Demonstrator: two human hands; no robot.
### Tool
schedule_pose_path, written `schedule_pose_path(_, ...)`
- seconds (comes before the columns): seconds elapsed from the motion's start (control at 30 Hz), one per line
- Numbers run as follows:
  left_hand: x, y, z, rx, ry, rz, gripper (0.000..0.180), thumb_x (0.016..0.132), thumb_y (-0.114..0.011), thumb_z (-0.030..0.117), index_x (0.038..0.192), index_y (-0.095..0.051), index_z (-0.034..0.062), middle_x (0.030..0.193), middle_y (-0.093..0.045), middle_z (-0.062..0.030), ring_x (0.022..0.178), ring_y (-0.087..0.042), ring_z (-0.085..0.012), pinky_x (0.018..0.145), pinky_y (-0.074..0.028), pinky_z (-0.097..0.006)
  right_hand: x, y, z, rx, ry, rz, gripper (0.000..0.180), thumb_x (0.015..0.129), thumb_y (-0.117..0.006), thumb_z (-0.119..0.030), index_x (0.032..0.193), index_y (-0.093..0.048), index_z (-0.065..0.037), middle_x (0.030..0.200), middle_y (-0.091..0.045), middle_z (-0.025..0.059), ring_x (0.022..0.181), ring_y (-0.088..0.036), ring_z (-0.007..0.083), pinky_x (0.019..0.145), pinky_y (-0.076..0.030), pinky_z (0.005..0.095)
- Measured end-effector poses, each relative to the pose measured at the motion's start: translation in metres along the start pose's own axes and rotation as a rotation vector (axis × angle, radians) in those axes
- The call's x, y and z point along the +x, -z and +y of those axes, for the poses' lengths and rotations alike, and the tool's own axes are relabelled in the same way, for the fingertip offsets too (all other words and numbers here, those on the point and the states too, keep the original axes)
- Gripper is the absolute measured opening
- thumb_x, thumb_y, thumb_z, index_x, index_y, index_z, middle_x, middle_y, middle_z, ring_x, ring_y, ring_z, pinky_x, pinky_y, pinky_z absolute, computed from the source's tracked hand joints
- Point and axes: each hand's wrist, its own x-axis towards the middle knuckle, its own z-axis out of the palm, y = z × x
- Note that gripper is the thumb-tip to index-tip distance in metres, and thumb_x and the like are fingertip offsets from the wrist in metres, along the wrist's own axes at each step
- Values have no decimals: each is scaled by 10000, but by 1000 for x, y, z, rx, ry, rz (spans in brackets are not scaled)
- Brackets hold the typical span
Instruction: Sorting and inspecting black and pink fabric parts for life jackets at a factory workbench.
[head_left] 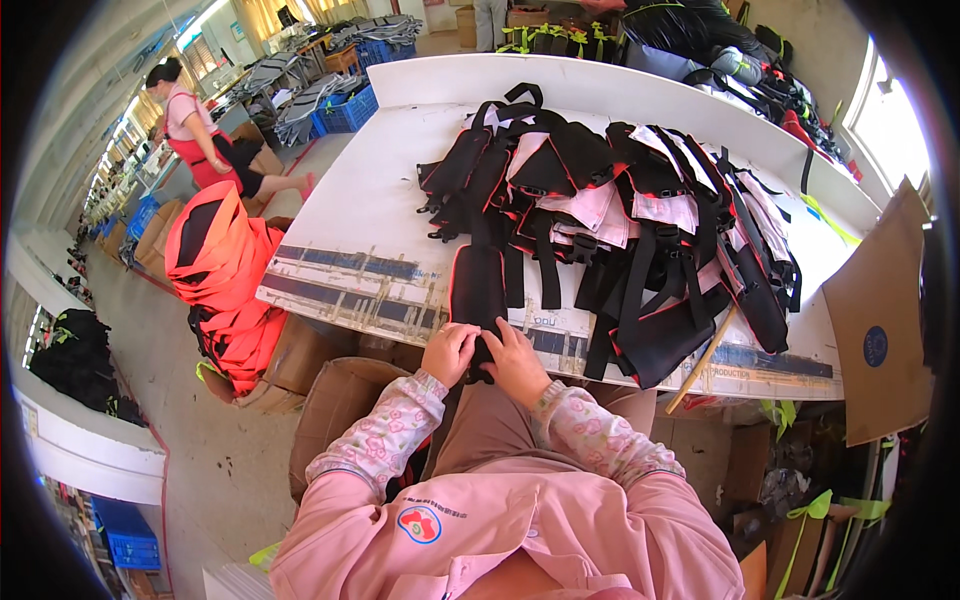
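Note:
A black padded strap with red edging lies lengthwise over the table's near edge, right in front of me. My left hand pinches the left side of its near end, thumb and fingers together. On the other side of that end, my right hand grips it with bent fingers. Black webbing and a dark buckle-like piece hang below my fingers, partly hidden. Beyond and to the right lies a heap of similar black padded straps with buckles, webbing and pale pink fabric pieces.
The white table has a raised board along its far side. A wooden stick juts over the near edge. Orange fabric pieces are piled at the left, above cardboard boxes. A cardboard sheet stands at right. Another person is far left.

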Motion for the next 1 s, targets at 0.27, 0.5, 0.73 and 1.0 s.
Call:
schedule_pose_path(0.27, 5, 6, 20, 36, -144, -20, 336, 766, -684, 137, 1071, -575, 50, 1055, -596, -129, 1048, -537, -313, 895, -437, -391, 13, -14, 23, 238, -92, 279, 205, 748, -568, -18, 947, -613, 2, 1005, -587, 195, 943, -567, 346, 836, -464, 401)
schedule_pose_path(0.5, 16, -3, 26, 192, -171, 113, 575, 721, -693, 56, 1258, -498, 122, 1294, -412, -153, 1171, -423, -377, 971, -372, -429, 43, -10, 12, 1060, -654, 407, 132, 857, -494, -24, 890, -620, -6, 801, -582, 37, 674, -567, 91, 561, -472, 260)
schedule_pose_path(0.73, 13, -12, 22, -377, 165, 302, 364, 826, -560, 20, 1186, -509, 14, 1066, -583, -135, 983, -567, -220, 873, -427, -284, 50, 0, 3, 1199, -595, 459, 114, 900, -449, -9, 956, -546, -31, 845, -588, 14, 721, -558, 100, 626, -467, 240)
schedule_pose_path(1.0, -1, -3, 11, -1506, 766, 102, 320, 921, -512, 250, 1155, -539, 34, 1038, -636, -75, 930, -614, -198, 817, -480, -323, 31, 10, -6, 581, -367, 406, 66, 844, -568, -58, 894, -540, -25, 733, -606, 149, 675, -617, 256, 615, -477, 324)
